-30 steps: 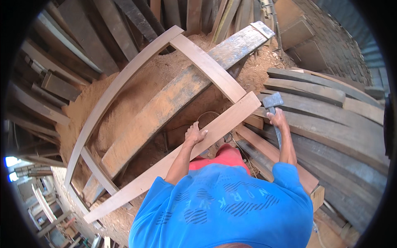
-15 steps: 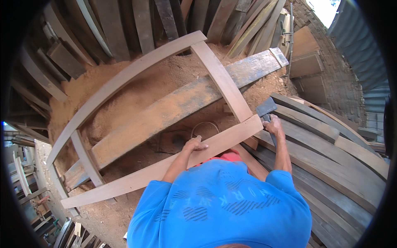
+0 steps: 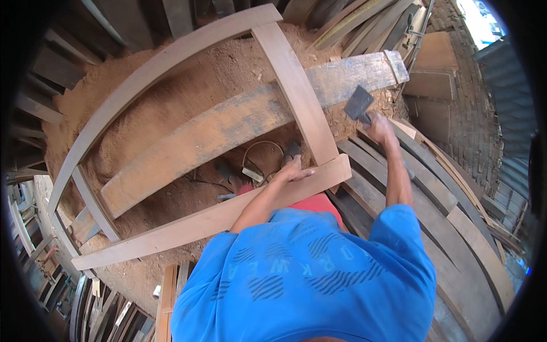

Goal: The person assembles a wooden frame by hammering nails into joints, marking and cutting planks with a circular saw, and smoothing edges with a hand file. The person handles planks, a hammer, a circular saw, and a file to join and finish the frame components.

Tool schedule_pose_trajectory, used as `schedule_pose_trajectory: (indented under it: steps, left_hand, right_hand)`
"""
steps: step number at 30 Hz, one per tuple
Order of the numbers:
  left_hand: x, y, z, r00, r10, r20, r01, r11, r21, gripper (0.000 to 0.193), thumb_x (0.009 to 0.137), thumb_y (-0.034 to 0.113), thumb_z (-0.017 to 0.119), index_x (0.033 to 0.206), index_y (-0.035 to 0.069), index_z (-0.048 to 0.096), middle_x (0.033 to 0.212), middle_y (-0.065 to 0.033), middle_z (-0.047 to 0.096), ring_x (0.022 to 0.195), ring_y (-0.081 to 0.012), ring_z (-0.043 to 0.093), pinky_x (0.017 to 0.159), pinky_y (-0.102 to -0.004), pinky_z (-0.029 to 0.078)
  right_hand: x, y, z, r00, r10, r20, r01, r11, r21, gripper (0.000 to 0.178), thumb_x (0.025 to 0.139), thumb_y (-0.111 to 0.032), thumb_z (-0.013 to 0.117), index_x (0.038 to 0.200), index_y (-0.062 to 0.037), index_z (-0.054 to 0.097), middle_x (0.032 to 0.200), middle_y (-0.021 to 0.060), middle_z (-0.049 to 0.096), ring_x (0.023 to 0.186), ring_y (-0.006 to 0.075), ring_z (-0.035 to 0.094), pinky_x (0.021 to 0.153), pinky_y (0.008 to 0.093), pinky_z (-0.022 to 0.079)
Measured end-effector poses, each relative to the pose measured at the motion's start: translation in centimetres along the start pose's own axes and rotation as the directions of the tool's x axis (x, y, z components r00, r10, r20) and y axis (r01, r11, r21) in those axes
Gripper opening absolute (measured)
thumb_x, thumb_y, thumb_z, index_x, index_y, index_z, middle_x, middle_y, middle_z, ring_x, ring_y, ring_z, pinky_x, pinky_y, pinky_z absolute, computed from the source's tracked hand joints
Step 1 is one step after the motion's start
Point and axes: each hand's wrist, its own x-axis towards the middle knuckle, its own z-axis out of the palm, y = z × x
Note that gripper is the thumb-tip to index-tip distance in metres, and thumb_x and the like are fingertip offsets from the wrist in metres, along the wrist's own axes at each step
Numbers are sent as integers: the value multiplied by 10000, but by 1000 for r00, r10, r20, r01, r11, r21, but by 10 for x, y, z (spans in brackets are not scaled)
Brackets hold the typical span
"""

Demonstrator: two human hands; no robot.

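Note:
A large pale wooden frame (image 3: 213, 219) with a curved far rail lies across a long, dusty plank (image 3: 199, 145). My left hand (image 3: 293, 171) grips its near rail close to the right corner, thumb on top and fingers over the far edge. To the right of that corner, my right hand (image 3: 379, 130) is closed round the handle of a mallet-like tool (image 3: 359, 104) with a dark, squarish head. The head is raised beyond the knuckles, apart from the frame. Most of its handle is hidden by my hand and forearm.
Stacked curved boards (image 3: 427, 199) lie at my right. Upright planks (image 3: 131, 25) stand along the far side, with sawdust (image 3: 154, 108) heaped before them. A thin wire loop (image 3: 263, 142) lies within the frame. A brick wall (image 3: 470, 108) rises at far right.
My right hand has lifted the mallet-like tool up and away from the frame's corner. My left hand has slid rightward along the near rail. The view has shifted a little.

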Motion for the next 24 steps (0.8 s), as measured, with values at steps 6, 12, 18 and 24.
schedule_pose_trajectory:
  steps: [6, 12, 18, 24]
  left_hand:
    - [36, 45, 23, 997, -75, 1, 73, 969, -235, 808, 819, 449, 802, 1320, -124, 532, 1218, -266, 665, 1091, -334, 669, 916, -406, 526]
    - [62, 13, 42, 987, -105, -123, 92, 990, -107, 725, 850, 461, 770, 1253, -112, 586, 1177, -270, 678, 1061, -330, 682, 882, -415, 535]
    - [68, 7, 44, 994, -109, -30, 101, 974, -203, 824, 840, 527, 757, 1296, -123, 539, 1214, -305, 650, 1104, -365, 662, 898, -423, 535]
    - [58, 18, 42, 989, -54, -136, 42, 995, -93, 800, 849, 543, 740, 1246, -132, 576, 1169, -318, 656, 1070, -362, 672, 872, -430, 537]
  right_hand:
    - [30, 33, 66, 870, 66, 488, 65, 967, -248, 276, 802, -132, 612, 1021, -11, 727, 1140, 250, 695, 1109, 379, 667, 932, 469, 541]
    - [23, 17, 59, 754, 5, 657, 243, 927, -285, 318, 787, -159, 659, 1069, -38, 741, 1154, 207, 711, 1124, 352, 673, 952, 442, 542]
    - [33, 28, 59, 947, -60, 315, 111, 983, -146, 312, 803, -143, 640, 1077, -10, 709, 1085, 244, 706, 1065, 373, 678, 907, 477, 545]
    - [6, 16, 76, 786, 45, 617, 218, 914, -343, 337, 750, -46, 624, 1064, -24, 745, 1152, 236, 701, 1117, 355, 679, 930, 449, 553]
